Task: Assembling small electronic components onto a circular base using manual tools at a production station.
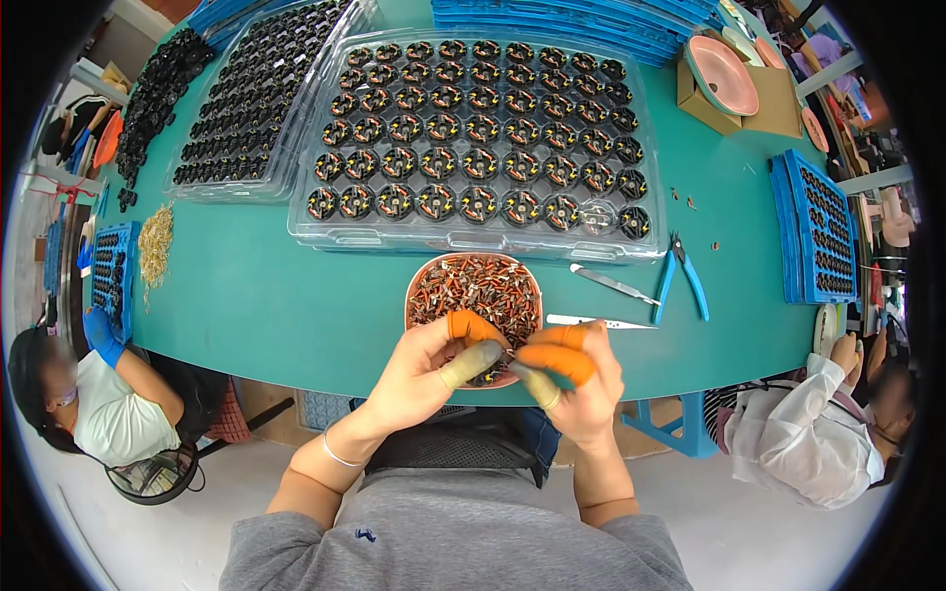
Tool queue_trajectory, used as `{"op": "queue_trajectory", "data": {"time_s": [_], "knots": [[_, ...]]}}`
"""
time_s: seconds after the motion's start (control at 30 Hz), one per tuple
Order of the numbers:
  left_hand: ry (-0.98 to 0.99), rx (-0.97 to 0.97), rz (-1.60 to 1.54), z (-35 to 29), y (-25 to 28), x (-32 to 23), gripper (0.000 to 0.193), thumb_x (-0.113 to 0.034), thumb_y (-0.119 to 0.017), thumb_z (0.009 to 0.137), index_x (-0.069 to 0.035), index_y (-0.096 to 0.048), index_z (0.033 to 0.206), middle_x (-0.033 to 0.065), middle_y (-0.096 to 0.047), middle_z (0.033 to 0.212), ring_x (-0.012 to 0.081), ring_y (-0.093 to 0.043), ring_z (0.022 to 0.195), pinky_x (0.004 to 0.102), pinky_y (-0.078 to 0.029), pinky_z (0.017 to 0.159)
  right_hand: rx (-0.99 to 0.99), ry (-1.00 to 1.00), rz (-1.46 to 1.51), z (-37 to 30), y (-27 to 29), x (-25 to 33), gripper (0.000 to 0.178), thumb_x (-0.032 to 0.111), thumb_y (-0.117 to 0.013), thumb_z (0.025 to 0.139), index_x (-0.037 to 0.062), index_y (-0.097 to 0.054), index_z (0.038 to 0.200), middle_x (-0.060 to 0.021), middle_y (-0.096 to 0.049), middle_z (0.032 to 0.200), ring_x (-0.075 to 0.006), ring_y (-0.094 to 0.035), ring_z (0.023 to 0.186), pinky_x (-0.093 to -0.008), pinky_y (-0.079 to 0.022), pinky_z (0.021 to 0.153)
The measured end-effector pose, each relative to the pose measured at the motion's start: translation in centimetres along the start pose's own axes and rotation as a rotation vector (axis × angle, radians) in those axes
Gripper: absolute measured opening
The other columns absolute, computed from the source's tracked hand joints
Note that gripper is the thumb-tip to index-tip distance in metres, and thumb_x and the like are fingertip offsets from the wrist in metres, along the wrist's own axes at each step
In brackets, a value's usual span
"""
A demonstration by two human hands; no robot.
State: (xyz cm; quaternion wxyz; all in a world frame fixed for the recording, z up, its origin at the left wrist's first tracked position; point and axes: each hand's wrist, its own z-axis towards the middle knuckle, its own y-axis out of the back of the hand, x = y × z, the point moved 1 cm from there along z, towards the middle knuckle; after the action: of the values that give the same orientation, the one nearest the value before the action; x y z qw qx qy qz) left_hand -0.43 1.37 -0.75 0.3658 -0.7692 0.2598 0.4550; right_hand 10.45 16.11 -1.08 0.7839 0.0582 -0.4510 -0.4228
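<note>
Showing as a speck, a small part of unreadable direction and long axis is clamped in the grip of left hand and right hand, above the near side of a pink bowl.

Worktop: broad matte green worktop, fills most of the view; near edge shows as a curve (fisheye, so don't trust the bow).
Floor: pale, near white floor, visible both sides at the bottom; tan patch under the near edge, material unclear.
Seating: blue stool, below the near edge, right of centre.
Right side: pale rail running toward the rim, crowded shelving behind, blurred.
Left side: another pale rail, clutter around it.
Light: bright, fairly even, soft shadows; source out of view.
</note>
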Motion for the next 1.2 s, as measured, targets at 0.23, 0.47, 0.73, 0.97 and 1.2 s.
{"op": "queue_trajectory", "data": {"time_s": [0.23,0.47,0.73,0.97,1.2], "knots": [[-0.398,-0.075,0.401,-0.2,-0.6,0.8,0.013,-0.006,-0.062,0.088,-0.002,-0.062,0.1,0.0052,-0.061,0.089,0.0104,-0.057,0.075,0.0238,-0.047,0.064,0.0,-0.442,0.51,-0.5,-1.2,0.3,0.02,-0.003,-0.071,0.075,-0.0022,-0.06,0.092,-0.0118,-0.059,0.098,-0.0191,-0.054,0.091,-0.031,-0.044,0.08],[-0.557,-0.16,0.683,-0.6,-1.1,-0.6,0.017,-0.002,-0.067,0.081,-0.001,-0.063,0.097,0.01,-0.062,0.088,0.0223,-0.06,0.075,0.031,-0.048,0.064,-0.1,-0.533,0.608,-0.9,-2.3,0.3,0.022,0.0,-0.071,0.077,0.0004,-0.064,0.098,-0.0069,-0.06,0.099,-0.016,-0.057,0.088,-0.0271,-0.046,0.076],[-0.678,-0.263,0.85,-0.7,-2.0,-0.5,0.015,0.0,-0.066,0.08,0.003,-0.062,0.094,0.0129,-0.061,0.092,0.0237,-0.06,0.077,0.0292,-0.049,0.064,-0.138,-0.518,0.517,-1.1,-2.4,1.0,0.019,-0.005,-0.066,0.08,-0.003,-0.061,0.098,-0.011,-0.058,0.102,-0.018,-0.055,0.09,-0.0286,-0.045,0.079],[-0.644,-0.274,0.841,-0.8,-2.3,-0.6,0.015,0.0,-0.067,0.08,0.003,-0.062,0.094,0.0116,-0.06,0.092,0.0217,-0.06,0.077,0.0277,-0.049,0.063,-0.238,-0.36,0.261,-1.2,-3.0,1.4,0.02,0.0,-0.07,0.079,-0.0003,-0.063,0.097,-0.0108,-0.061,0.098,-0.018,-0.058,0.08,-0.0273,-0.048,0.068],[-0.155,-0.039,0.148,-1.1,-2.2,-0.5,0.045,-0.002,-0.065,0.084,-0.003,-0.05,0.126,0.0108,-0.053,0.121,0.0216,-0.06,0.105,0.03,-0.051,0.088,-0.258,-0.551,0.596,-1.1,-2.1,-0.2,0.012,0.004,-0.061,0.086,-0.0005,-0.056,0.096,-0.0092,-0.052,0.101,-0.0165,-0.051,0.091,-0.0289,-0.042,0.082]]}}
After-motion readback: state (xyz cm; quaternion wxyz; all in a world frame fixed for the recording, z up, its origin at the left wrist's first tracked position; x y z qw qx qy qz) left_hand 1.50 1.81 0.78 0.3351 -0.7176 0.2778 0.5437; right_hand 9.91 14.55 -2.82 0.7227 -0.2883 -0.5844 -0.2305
